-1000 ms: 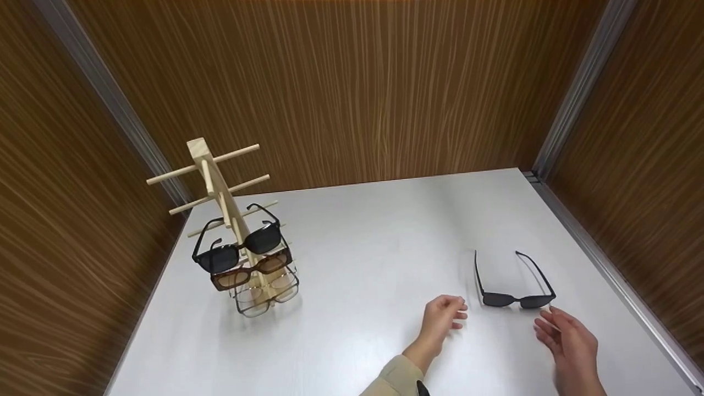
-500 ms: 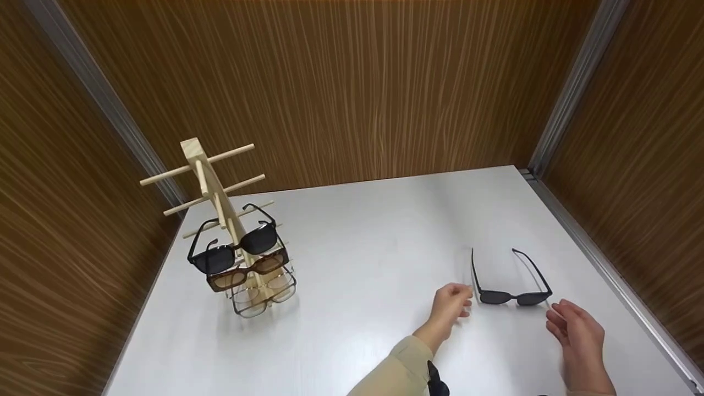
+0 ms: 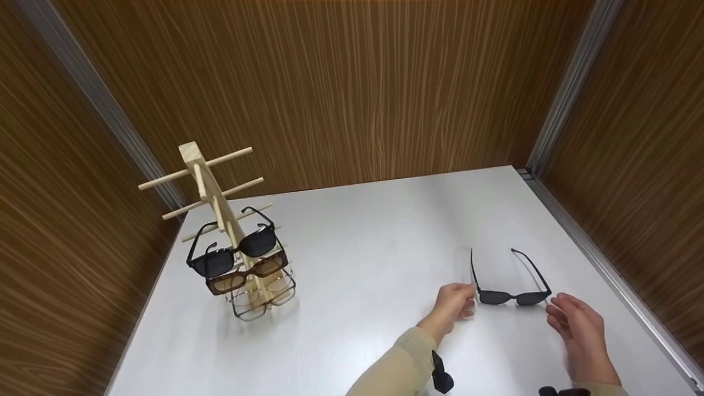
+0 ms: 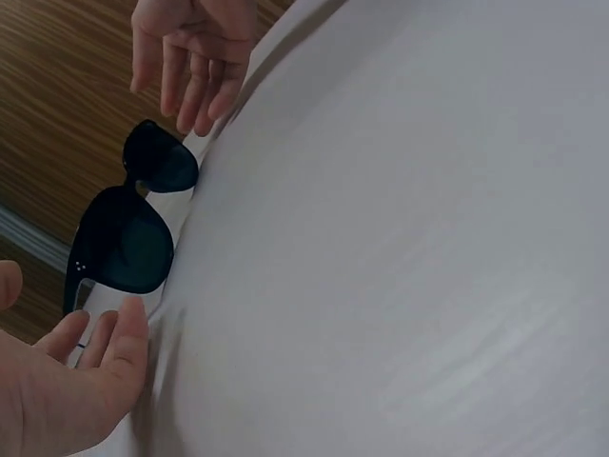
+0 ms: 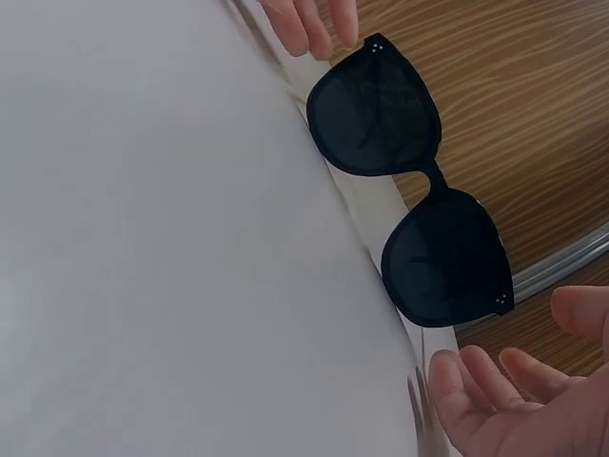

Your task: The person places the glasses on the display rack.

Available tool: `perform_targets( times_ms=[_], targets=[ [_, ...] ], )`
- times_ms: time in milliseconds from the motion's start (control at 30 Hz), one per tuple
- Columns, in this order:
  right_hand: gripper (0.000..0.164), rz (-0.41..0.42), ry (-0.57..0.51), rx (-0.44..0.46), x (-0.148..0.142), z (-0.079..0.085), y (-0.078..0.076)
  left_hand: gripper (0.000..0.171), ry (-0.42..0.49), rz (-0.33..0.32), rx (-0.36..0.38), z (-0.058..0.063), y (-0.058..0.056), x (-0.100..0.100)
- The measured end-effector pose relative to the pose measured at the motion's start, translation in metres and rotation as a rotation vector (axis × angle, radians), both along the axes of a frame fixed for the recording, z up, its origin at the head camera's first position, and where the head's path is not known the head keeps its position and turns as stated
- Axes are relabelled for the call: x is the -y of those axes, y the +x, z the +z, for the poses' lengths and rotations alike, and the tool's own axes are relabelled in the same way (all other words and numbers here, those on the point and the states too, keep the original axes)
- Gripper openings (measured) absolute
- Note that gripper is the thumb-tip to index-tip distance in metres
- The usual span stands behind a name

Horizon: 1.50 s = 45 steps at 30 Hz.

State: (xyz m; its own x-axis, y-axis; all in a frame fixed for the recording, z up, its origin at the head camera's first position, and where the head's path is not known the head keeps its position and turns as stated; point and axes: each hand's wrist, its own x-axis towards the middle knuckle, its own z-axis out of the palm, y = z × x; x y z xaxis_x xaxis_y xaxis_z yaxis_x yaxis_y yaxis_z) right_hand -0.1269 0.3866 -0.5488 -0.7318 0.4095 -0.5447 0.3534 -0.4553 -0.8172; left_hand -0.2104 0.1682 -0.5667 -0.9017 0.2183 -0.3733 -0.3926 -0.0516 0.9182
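Observation:
Black sunglasses [image 3: 496,297] stand on the white table [image 3: 352,258] at the right, lenses toward me and both temples unfolded toward the back. Beside their left hinge is my left hand [image 3: 452,303], its fingertips right at the frame's edge. My right hand [image 3: 580,324] is near the other hinge, fingers loosely bent. In the left wrist view, my left hand [image 4: 81,381] has its thumb spread from the fingers, just below the dark lens [image 4: 133,243]. The right wrist view shows my right hand [image 5: 519,395] likewise, thumb and fingers apart near the lens corner.
A wooden display stand [image 3: 217,192] with crossbars rises at the left. It bears black sunglasses [image 3: 258,242], brown-framed sunglasses [image 3: 228,282] and clear-lensed glasses [image 3: 253,312] lower down. Wood-grain panels [image 3: 352,88] with metal corner strips enclose the table.
My left hand has moved right and away from me, up to the left side of the sunglasses. My right hand has shifted slightly right. The sunglasses stay in place.

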Motion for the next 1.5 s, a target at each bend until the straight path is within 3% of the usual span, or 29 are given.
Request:
perform_targets(
  times_ms=[433, 633, 867, 967, 1200, 1367, 1500],
  targets=[
    [0.054, 0.135, 0.023, -0.053, -0.004, -0.002, -0.009, 0.020, -0.028, -0.038, 0.050, 0.004, 0.003, -0.011],
    [0.039, 0.159, 0.055, -0.112, -0.004, -0.003, -0.013, 0.019, -0.037, -0.034, 0.067, 0.005, 0.004, -0.012],
    [0.007, 0.149, 0.025, -0.085, -0.002, -0.002, -0.013, 0.016, -0.011, 0.001, 0.083, 0.003, 0.006, -0.014],
    [0.008, 0.127, -0.004, -0.085, 0.000, -0.001, -0.013, 0.013, -0.007, 0.007, 0.081, 0.003, 0.006, -0.014],
    [0.029, 0.130, 0.001, -0.064, 0.004, 0.000, -0.013, 0.010, -0.001, 0.014, 0.081, 0.002, 0.003, -0.011],
    [0.022, 0.109, -0.047, -0.089, 0.008, 0.003, -0.012, 0.008, 0.008, 0.030, 0.076, -0.001, 0.001, -0.008],
    [0.014, 0.139, 0.020, -0.110, 0.011, 0.005, -0.013, 0.011, 0.023, 0.030, 0.062, -0.002, 0.001, -0.003]
  ],
)
